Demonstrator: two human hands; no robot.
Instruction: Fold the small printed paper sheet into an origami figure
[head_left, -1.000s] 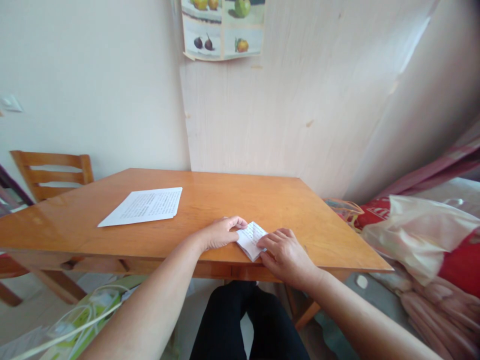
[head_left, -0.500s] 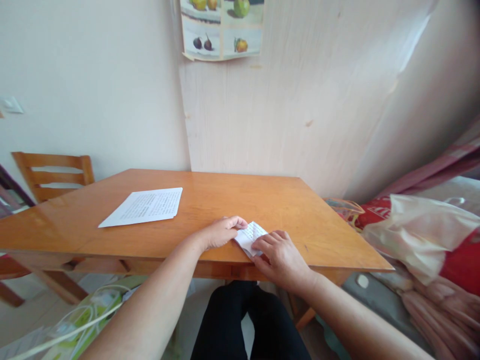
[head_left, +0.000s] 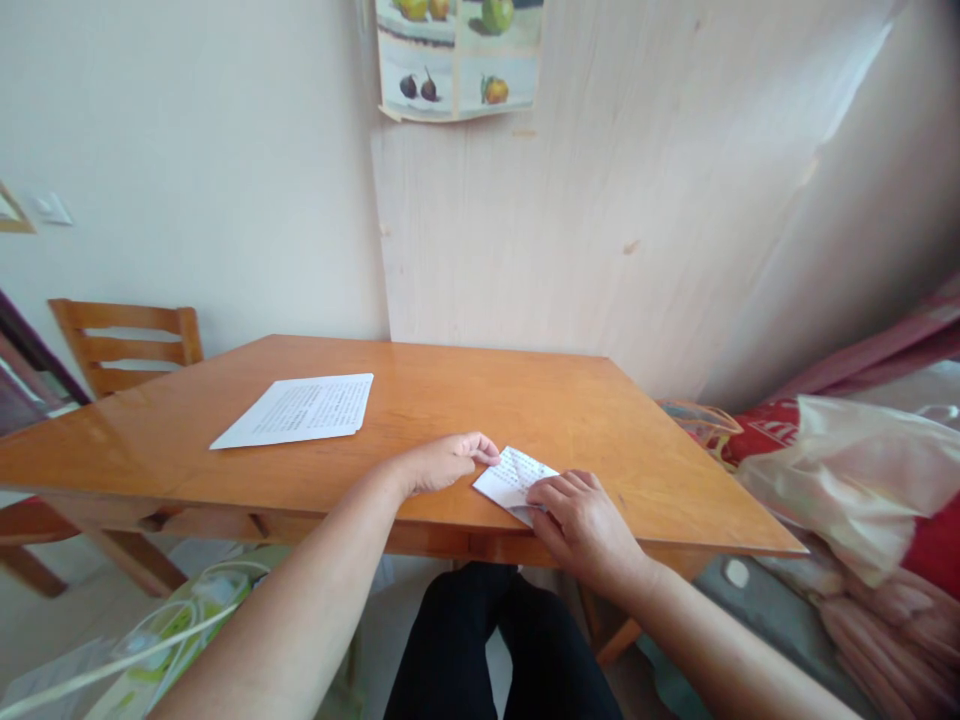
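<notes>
A small folded sheet of printed paper (head_left: 511, 474) lies near the front edge of the wooden table (head_left: 480, 400), its lines of text facing up and creases across it. At its upper left corner my left hand (head_left: 450, 464) has curled fingers, with the fingertips pinching or pressing that corner. My right hand (head_left: 581, 520) is closed over the right side, fingers on top and the thumb lower, near the table edge; it hides that part of the paper. Farther left on the table lies a stack of printed sheets (head_left: 300, 410).
A wooden chair (head_left: 135, 335) stands beyond the table's left end. Fruit pictures (head_left: 459, 60) hang on the wall ahead. Bags (head_left: 847, 470) and fabric are piled at the right. White cables (head_left: 172, 645) lie below the table at the left.
The right hand has moved a little to the right, and more of the folded paper shows between the hands. My left hand stays at its corner. The view has shifted slightly left.
</notes>
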